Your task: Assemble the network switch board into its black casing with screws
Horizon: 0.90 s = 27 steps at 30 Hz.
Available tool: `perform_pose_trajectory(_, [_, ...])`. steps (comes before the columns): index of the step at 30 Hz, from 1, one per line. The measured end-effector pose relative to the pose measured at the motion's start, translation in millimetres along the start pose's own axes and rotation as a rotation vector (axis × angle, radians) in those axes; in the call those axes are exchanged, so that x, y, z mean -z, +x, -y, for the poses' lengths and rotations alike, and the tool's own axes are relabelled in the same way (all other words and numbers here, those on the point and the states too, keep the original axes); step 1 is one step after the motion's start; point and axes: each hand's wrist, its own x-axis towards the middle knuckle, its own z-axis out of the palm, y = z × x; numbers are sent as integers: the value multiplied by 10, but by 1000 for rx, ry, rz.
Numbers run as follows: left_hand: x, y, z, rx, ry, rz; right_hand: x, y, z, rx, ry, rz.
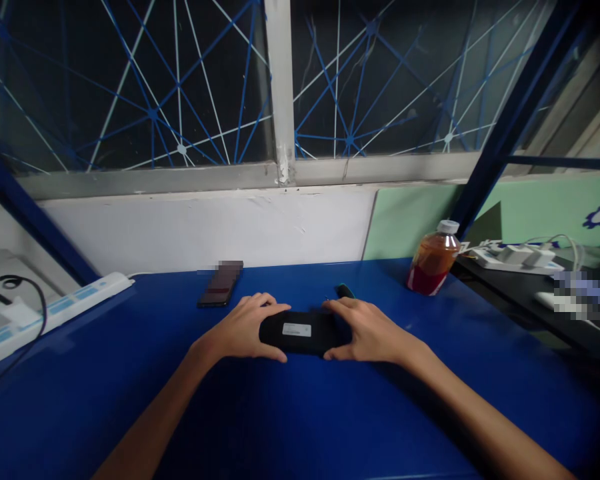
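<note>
A flat black box-shaped thing (pixel 317 341) with a white printed label lies at the middle of the blue table, long side across. What kind of thing it is I cannot make out. Around its left end curl the fingers and thumb of my left hand (pixel 247 327). My right hand (pixel 370 331) grips the opposite end in the same way, fingers on the far edge and thumb on the near one. Just behind my right hand shows a black and green handle (pixel 345 291), partly hidden by the fingers.
A dark phone (pixel 221 285) lies at the back left of the blue table (pixel 280 427). At the left edge runs a white power strip (pixel 80 300) with a black cable. A bottle of reddish drink (pixel 433 260) stands at the back right, near a blue post (pixel 500 133).
</note>
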Motion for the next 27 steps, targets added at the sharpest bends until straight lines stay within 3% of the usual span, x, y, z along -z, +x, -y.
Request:
perform_pose_trajectory(5, [-148, 76, -158, -77, 67, -118, 82, 20, -96, 42, 34, -155])
perform_pose_trajectory(8, [-177, 91, -163, -78, 69, -116, 160, 32, -297, -148, -60, -351])
perform_pose_trajectory(9, [-176, 91, -152, -81, 67, -112, 162, 33, -374, -248, -102, -360])
perform_pose_trajectory(13, [-158, 87, -116, -84, 70, -102, 31, 50, -607, -507, -186, -191])
perform_pose_trajectory(17, [-157, 90, -124, -73, 82, -95, -116, 90, -658, -534, -144, -95])
perform_pose_trajectory(21, [-158, 88, -132, -64, 81, -89, -75, 116, -682, -485, 88, -164])
perform_pose_trajectory(27, [-137, 80, -104, -47, 83, -91, 114, 124, -602, -396, 712, -522])
